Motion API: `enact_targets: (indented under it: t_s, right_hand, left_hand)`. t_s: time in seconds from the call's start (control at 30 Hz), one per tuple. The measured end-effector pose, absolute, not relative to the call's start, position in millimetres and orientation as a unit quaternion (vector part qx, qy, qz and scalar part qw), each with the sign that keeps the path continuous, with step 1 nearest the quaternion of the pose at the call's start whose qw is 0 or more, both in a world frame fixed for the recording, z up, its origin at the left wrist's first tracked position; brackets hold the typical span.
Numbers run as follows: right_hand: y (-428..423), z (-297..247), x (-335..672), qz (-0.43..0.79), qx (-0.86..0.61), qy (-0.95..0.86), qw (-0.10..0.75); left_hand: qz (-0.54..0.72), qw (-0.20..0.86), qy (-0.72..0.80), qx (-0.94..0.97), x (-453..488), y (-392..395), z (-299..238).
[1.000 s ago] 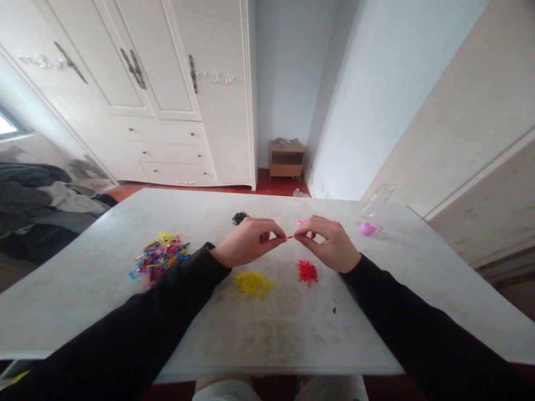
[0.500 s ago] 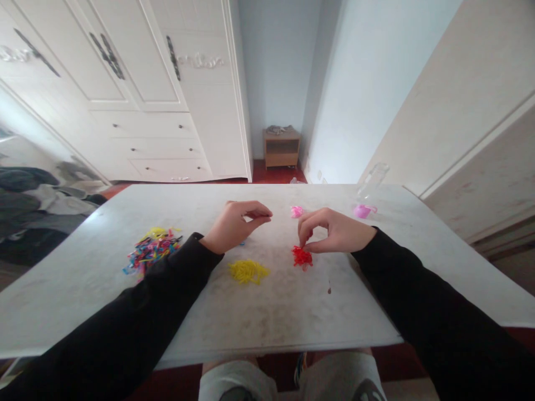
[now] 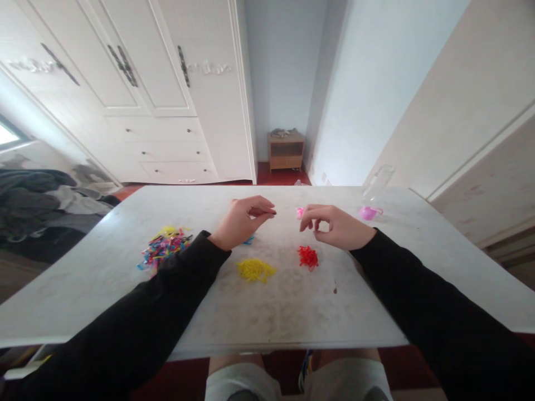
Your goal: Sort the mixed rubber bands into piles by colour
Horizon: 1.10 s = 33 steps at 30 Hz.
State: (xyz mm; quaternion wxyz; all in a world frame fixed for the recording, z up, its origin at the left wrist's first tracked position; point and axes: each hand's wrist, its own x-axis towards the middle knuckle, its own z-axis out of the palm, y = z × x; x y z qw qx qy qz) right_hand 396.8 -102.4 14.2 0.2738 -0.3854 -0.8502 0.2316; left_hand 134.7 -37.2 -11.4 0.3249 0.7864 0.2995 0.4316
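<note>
My left hand (image 3: 246, 221) hovers above the table with thumb and fingertips pinched together. A tiny dark bit shows at the tips, too small to name. My right hand (image 3: 334, 225) is raised just beyond the red pile (image 3: 308, 257), its thumb and forefinger apart and nothing visible between them. The red pile looks like small rubber bands. A yellow pile (image 3: 256, 270) of similar pieces lies nearer me, between the hands. Partly behind my right fingers is a small pink pile (image 3: 300, 213). Some blue pieces (image 3: 249, 240) show beside my left wrist. Left of that forearm sits a mixed-colour pile (image 3: 165, 249).
Toward the back right of the white table (image 3: 288, 317) stand a clear bottle (image 3: 378, 184) and a pink object (image 3: 368, 213). A small brown speck (image 3: 335, 289) lies right of the piles. Beyond the table are a white wardrobe (image 3: 167, 100) and a wooden nightstand (image 3: 286, 151).
My right hand has lifted away from the red pile and its pinch has opened. My left hand stays pinched in nearly the same place. The whole view has shifted slightly.
</note>
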Motion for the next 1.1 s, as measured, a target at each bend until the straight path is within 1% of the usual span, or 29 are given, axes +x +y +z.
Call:
enact_targets:
  t_s: [0.1,0.2,0.37,0.53,0.9,1.1]
  right_hand:
    - [-98.7,7.8,393.2,0.160,-0.412,-0.824,0.355]
    - [-96.7,4.2,392.1,0.125,-0.425,-0.817,0.369]
    - [-94.4,-1.6,391.5,0.113,-0.426,-0.818,0.369]
    - [-90.0,-7.7,391.9,0.114,-0.422,-0.818,0.374]
    - [-91.5,-7.7,390.5,0.120,-0.414,-0.823,0.371]
    - [-92.5,-7.3,389.8,0.119,-0.412,-0.826,0.366]
  left_hand:
    - [0.489,0.268,0.333,0.760,118.4,-18.6,-4.4]
    - [0.525,0.245,0.369,0.727,97.1,1.4,-0.5]
    - [0.406,0.154,0.430,0.792,77.4,13.4,-4.0]
    - [0.360,0.172,0.432,0.809,78.9,16.8,-16.5]
    - [0.344,0.140,0.429,0.823,74.0,26.0,-24.2]
    - [0.343,0.171,0.421,0.822,75.0,27.1,-26.1]
